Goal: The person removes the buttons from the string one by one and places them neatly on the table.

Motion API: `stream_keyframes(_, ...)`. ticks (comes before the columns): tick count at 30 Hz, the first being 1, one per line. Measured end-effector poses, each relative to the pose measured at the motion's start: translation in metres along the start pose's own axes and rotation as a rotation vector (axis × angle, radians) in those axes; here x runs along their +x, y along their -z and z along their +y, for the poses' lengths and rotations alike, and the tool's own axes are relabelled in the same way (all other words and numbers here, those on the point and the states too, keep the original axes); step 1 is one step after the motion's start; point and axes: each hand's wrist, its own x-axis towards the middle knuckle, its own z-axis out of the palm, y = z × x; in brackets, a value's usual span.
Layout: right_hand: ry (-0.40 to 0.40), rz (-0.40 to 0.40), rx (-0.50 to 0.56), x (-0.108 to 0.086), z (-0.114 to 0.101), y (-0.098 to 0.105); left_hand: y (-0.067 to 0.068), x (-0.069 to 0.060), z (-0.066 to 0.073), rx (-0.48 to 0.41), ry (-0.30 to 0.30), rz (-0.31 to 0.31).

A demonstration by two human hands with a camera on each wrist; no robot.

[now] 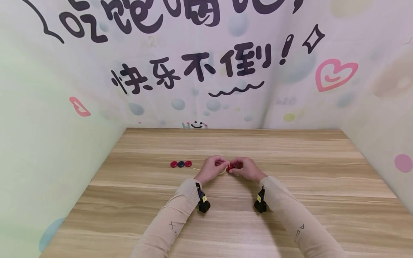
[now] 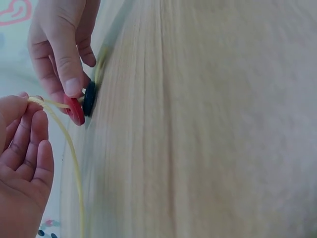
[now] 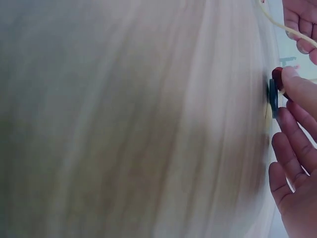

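Observation:
Thumb and finger of the left hand (image 1: 211,169) pinch a yellow cord (image 2: 75,166), whose slack hangs down in the left wrist view. The right hand (image 1: 247,168) holds a round red button (image 2: 74,110) between thumb and fingers. From the left fingertips the cord runs to the middle of this button, and a short bit of it shows behind. Close beside the red button is a dark blue-green button (image 3: 274,98), on edge just over the table. More cord lies behind it, partly hidden by the right fingers.
Left of the hands, two red buttons (image 1: 174,164) and a dark blue button (image 1: 181,164) lie in a row on the wooden table (image 1: 226,229). A printed cloth (image 1: 193,107) hangs behind the table's back edge. Each wrist bears a black camera (image 1: 204,203).

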Motion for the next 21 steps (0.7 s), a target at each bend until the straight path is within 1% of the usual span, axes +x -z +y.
stream_keyframes(3,-0.019,-0.001,-0.005,0.0009,-0.0019,-0.0007,0.0004,-0.0002,0.0013,-0.023,-0.007,-0.006)
stream_keyframes(6,-0.024,-0.001,-0.033,0.0028,-0.0023,-0.0022,0.0005,-0.0009,0.0018,-0.046,-0.013,-0.011)
stream_keyframes(12,0.001,-0.010,-0.070,0.0072,-0.0036,-0.0047,-0.0002,-0.0009,0.0009,-0.052,-0.024,-0.019)
stream_keyframes(16,0.001,-0.007,-0.056,0.0085,-0.0068,-0.0059,0.0005,-0.0006,-0.0008,-0.051,-0.025,-0.020)
stream_keyframes(21,-0.016,-0.008,-0.023,0.0096,-0.0091,-0.0080,0.0024,-0.0025,-0.0013,-0.061,-0.007,-0.014)
